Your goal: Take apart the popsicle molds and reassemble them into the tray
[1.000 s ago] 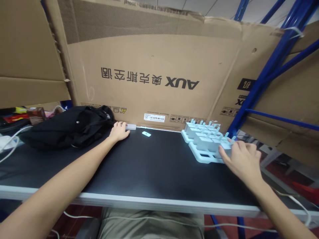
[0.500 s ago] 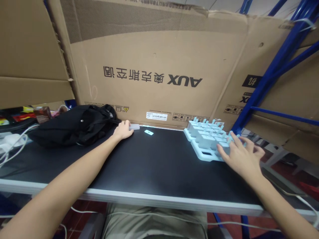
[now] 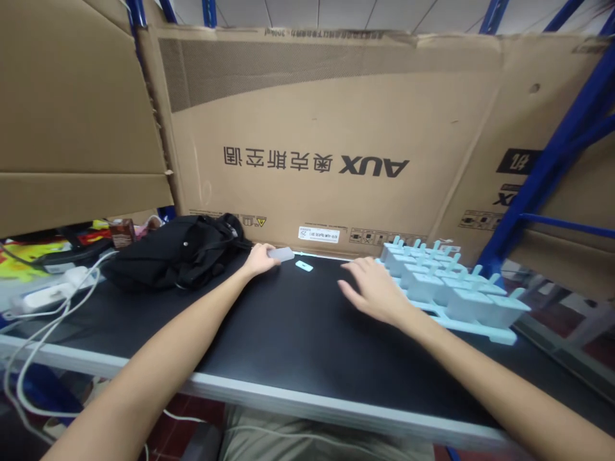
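The person's left hand (image 3: 262,259) has its fingers around one end of a pale block (image 3: 281,255), near the back of the black surface (image 3: 288,339). The right hand (image 3: 377,291) grips nothing. Its fingers are loose and a bit spread, and it is near the left end of the blue ice-pop mould (image 3: 464,306). I cannot tell if they touch. The mould sits on the right part of the surface, with its little handles sticking up.

A small blue piece (image 3: 304,266) lies flat between the two hands, just beside the block. It is thin, so I think a sweep of a hand could knock it, or fingers could slip off it.

The right arm is very close to the front of the mould. If the elbow swings out, it might bump the mould toward the right edge. The block could slip too, because only its end is held. On the left, a black bag (image 3: 177,253) crowds the left arm's side.
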Demonstrator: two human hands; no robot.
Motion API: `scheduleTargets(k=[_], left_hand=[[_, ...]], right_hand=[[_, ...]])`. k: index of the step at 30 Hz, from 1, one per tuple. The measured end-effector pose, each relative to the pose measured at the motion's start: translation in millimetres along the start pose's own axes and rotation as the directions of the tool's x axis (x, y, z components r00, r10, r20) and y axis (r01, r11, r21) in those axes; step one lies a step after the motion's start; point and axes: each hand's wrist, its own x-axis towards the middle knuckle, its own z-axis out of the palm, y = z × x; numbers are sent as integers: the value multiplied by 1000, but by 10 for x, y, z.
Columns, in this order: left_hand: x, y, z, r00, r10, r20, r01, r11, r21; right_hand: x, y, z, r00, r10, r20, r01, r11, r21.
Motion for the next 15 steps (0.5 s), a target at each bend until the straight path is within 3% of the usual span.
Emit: scheduleTargets(k=[2, 4, 6, 8, 11, 15], left_hand=[[-22, 42, 23, 999, 32, 3, -31, 994, -106], [-62, 123, 72, 995, 101, 5, -95, 945, -312], [-114, 236, 147, 979, 202, 6, -179, 881, -438], [-172, 353, 227, 952, 304, 25, -255, 837, -483], [-241, 464, 303, 909, 411, 72, -343, 834, -432], [-263, 446, 342, 872, 456, 181, -423, 886, -191]], right_hand=[[384, -146, 313, 998, 55, 41, -62, 976, 207], [691, -269, 574, 978, 192, 86, -210, 866, 455], [881, -357, 755, 951, 289, 111, -291, 716, 635], [947, -383, 866, 940, 329, 93, -292, 631, 719], [899, -286, 946, 935, 351, 51, -269, 608, 747], [808, -35, 986, 894, 447, 10, -298, 580, 758]])
